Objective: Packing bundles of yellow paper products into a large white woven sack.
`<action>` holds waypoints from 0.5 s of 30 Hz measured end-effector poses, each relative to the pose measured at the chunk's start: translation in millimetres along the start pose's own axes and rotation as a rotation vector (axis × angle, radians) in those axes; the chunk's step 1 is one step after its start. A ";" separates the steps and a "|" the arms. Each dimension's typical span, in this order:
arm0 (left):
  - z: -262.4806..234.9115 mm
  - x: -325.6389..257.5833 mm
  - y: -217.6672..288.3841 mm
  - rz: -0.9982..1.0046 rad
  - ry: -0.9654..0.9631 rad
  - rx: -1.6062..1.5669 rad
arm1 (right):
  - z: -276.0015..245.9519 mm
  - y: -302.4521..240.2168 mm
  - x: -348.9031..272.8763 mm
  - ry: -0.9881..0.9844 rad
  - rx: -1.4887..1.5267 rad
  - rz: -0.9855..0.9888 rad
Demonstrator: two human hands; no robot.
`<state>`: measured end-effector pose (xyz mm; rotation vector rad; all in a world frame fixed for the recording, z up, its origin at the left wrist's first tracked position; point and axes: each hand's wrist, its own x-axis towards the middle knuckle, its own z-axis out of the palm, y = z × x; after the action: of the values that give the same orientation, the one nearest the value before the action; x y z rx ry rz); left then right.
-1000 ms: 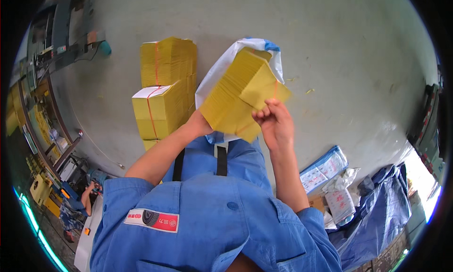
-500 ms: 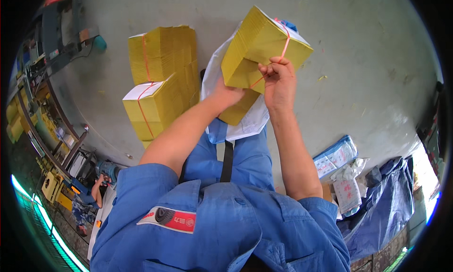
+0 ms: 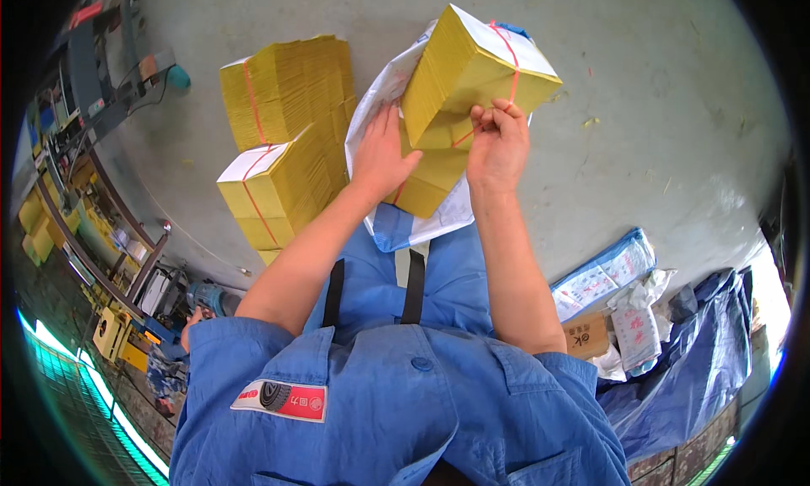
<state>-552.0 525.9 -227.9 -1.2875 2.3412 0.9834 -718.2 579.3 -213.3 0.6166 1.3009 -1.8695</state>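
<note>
A bundle of yellow paper (image 3: 447, 72) with a white top sheet sits tilted in the mouth of a white woven bag (image 3: 451, 212), above another yellow bundle (image 3: 430, 178). My right hand (image 3: 496, 148) is closed on the red string (image 3: 515, 72) tied around the upper bundle. Between the bag's left side and the bundles lies my left hand (image 3: 384, 157), fingers stretched out and thumb apart, holding nothing. What its fingertips press on is partly hidden.
Left of the bag stand more string-tied yellow paper stacks (image 3: 287, 89). A folded bag (image 3: 603, 271), a cardboard box (image 3: 585, 336) and a dark blue tarp (image 3: 692, 368) lie at the right. Machinery (image 3: 89, 72) and another person's hand (image 3: 194, 324) are at the left.
My left hand has slid from beneath the upper bundle toward the bag's left side and flattened out. My right hand keeps hold of the string, and the bundle's tilt has shifted slightly.
</note>
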 end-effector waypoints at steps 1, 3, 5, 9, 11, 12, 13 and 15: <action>-0.5 -5.7 6.2 -0.116 -0.025 -0.145 | 0.7 0.7 -1.3 0.008 0.002 -0.001; 2.1 -7.5 9.5 -0.112 -0.010 -0.206 | 5.0 4.2 2.9 0.015 0.029 -0.006; 6.8 2.2 9.7 -0.097 0.003 -0.268 | 9.6 9.8 9.2 0.007 0.029 -0.003; 13.7 37.9 -24.9 0.001 0.001 -0.252 | 13.0 34.2 8.7 -0.064 -0.046 0.030; 16.8 45.3 -36.9 -0.022 -0.019 -0.246 | 1.1 44.1 9.0 -0.067 -0.202 0.020; 17.5 47.0 -38.5 -0.010 -0.033 -0.246 | -10.0 49.5 10.5 -0.080 -0.362 0.028; 16.2 51.8 -36.7 -0.046 -0.073 -0.261 | -21.7 52.6 14.3 -0.067 -0.357 0.016; 14.2 58.9 -35.2 -0.077 -0.113 -0.265 | -34.1 57.6 19.0 -0.126 -0.473 0.110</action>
<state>-556.5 485.8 -285.2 -1.3646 2.1147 1.3395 -684.3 594.1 -272.1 0.3069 1.5210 -1.4158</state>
